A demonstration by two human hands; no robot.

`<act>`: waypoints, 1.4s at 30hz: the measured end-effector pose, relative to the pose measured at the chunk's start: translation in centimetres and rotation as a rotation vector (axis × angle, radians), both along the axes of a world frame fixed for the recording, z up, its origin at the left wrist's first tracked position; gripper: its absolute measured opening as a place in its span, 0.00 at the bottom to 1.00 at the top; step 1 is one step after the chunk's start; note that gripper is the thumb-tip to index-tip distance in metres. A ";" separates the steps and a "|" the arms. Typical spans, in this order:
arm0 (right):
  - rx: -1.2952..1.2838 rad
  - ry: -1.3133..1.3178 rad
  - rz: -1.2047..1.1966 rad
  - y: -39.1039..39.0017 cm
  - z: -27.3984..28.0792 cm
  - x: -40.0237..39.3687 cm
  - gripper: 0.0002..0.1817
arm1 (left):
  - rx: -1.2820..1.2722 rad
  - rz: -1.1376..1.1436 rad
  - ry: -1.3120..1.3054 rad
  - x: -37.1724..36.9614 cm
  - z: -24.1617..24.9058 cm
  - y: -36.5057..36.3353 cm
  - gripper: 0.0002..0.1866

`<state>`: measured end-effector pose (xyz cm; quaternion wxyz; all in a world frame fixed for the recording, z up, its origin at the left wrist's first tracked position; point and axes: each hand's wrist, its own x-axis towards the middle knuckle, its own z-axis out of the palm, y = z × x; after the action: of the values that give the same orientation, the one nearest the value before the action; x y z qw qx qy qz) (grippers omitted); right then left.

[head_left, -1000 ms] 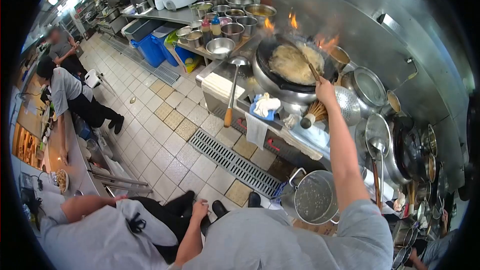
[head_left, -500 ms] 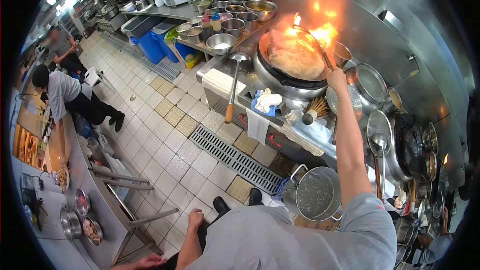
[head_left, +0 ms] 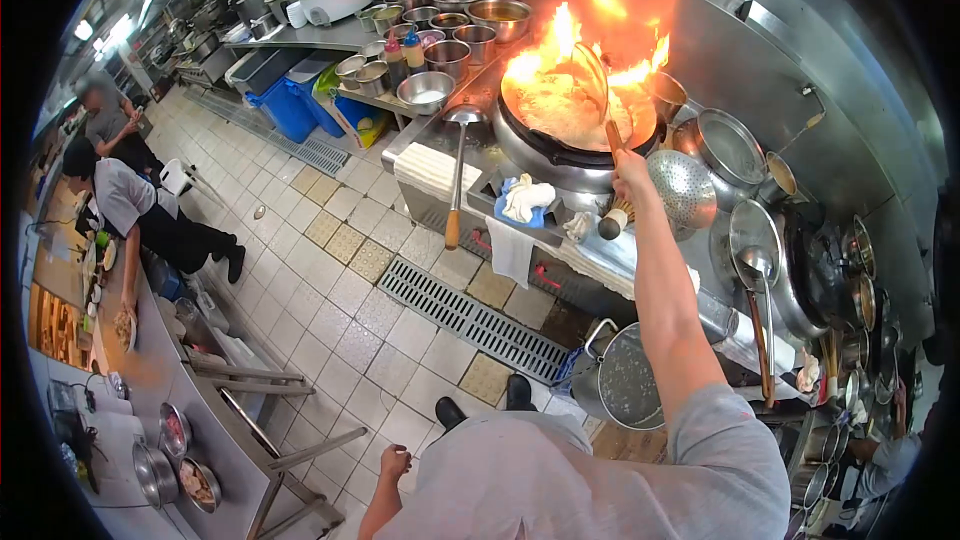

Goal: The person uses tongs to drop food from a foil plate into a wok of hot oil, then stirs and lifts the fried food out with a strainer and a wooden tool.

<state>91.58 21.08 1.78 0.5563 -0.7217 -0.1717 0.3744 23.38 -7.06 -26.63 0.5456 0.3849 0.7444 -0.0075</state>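
Note:
My right hand (head_left: 628, 174) is closed around the wooden handle (head_left: 613, 134) of a tool, its curved metal end over the wok among tall flames. Pale, frothy-looking contents fill the wok (head_left: 560, 153), partly hidden by the fire. Beside my body at the lower centre, my left hand (head_left: 395, 460) is curled closed, with nothing visible in it. A perforated strainer (head_left: 683, 190) stands right of the wok, next to my right wrist. A ladle (head_left: 461, 155) lies at the stove's left edge, its wooden handle sticking out over the floor.
Metal bowls (head_left: 447, 58) and squeeze bottles crowd the left shelf. A large pot (head_left: 630, 380) of liquid stands by my right side. Two people stand along the left counter (head_left: 215, 420); a third shows partly at lower right. More pans and another wok (head_left: 810, 260) are at right.
The flames have grown and spread across the wok. My right hand has moved left and slightly down with the tool. Another hand, earlier at the bottom left, is out of view.

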 end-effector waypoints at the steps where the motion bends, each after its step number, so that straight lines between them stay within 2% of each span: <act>1: -0.001 0.004 -0.003 -0.5 1.3 -0.6 0.16 | 0.054 0.032 -0.023 -0.9 -1.2 0.3 0.18; 4: 0.035 0.052 -0.015 -1.1 4.5 -2.1 0.15 | 0.114 0.080 -0.049 -0.7 -1.1 1.6 0.19; 6: 0.084 -0.070 0.022 -2.2 5.2 -3.3 0.12 | 0.121 0.106 -0.048 -0.8 -1.0 2.5 0.20; 7: 0.113 -0.219 -0.007 -1.0 2.4 -3.0 0.12 | 0.114 0.103 -0.061 -1.0 -1.3 2.7 0.20; 8: 0.193 -0.423 -0.021 2.6 -4.9 0.6 0.12 | 0.111 0.100 -0.060 -1.0 -1.0 2.6 0.20; 10: 0.060 0.019 -0.024 0.9 0.0 -4.8 0.12 | 0.114 0.089 -0.077 -0.8 -0.3 2.9 0.19; 13: 0.052 -0.070 0.052 -0.9 4.9 -6.2 0.12 | 0.111 0.072 -0.037 -1.0 -0.3 2.7 0.19; 16: 0.003 -0.209 0.117 -1.7 3.8 -5.2 0.14 | 0.059 0.035 -0.025 -1.7 -1.0 2.3 0.19; 18: 0.037 -0.812 0.032 -1.2 -0.6 -3.9 0.16 | 0.049 0.026 -0.027 -2.0 -1.0 2.2 0.20; 19: -0.098 -0.699 0.046 -1.5 -0.6 -3.5 0.18 | 0.045 0.025 -0.032 -2.0 -1.0 2.3 0.20; 23: -0.033 -0.751 0.066 -3.5 2.6 -4.6 0.18 | 0.057 0.061 -0.033 -2.1 -0.8 2.4 0.20; 26: -0.101 -0.865 -0.043 -3.8 -0.7 -3.1 0.17 | 0.070 0.043 -0.029 -1.8 -0.8 2.8 0.20; 28: -0.162 -0.903 -0.046 -3.7 -0.9 -1.6 0.19 | 0.074 0.034 -0.035 -1.7 -1.0 3.1 0.20; 30: -0.079 -0.762 -0.028 -3.8 1.0 -0.9 0.21 | 0.087 0.054 -0.041 -1.7 -0.7 3.4 0.20; 31: -0.134 -0.845 -0.014 -5.3 4.8 -4.3 0.21 | 0.096 0.067 -0.046 -1.7 -0.5 3.5 0.20; 34: -0.039 -0.968 -0.038 -5.6 2.4 -3.6 0.21 | 0.063 0.066 -0.036 -1.5 -0.7 3.6 0.20; 36: -0.104 -0.933 -0.008 -4.2 0.9 -1.2 0.21 | 0.057 0.055 -0.049 -1.2 -0.3 3.5 0.20; 38: -0.197 -0.912 -0.100 -2.0 -0.1 1.5 0.22 | 0.056 0.047 -0.068 -1.1 -0.2 3.6 0.20; 39: -0.112 -0.760 -0.138 -1.9 2.1 0.3 0.21 | 0.074 0.062 -0.073 -1.3 -0.7 3.5 0.20; 42: -0.086 -0.707 -0.136 -0.9 3.6 -0.3 0.19 | 0.097 0.121 -0.093 -1.2 -0.8 3.5 0.19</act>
<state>91.32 20.16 5.34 0.4554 -0.8391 -0.2890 0.0707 22.21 -3.60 -27.45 0.5595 0.3653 0.7397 0.0796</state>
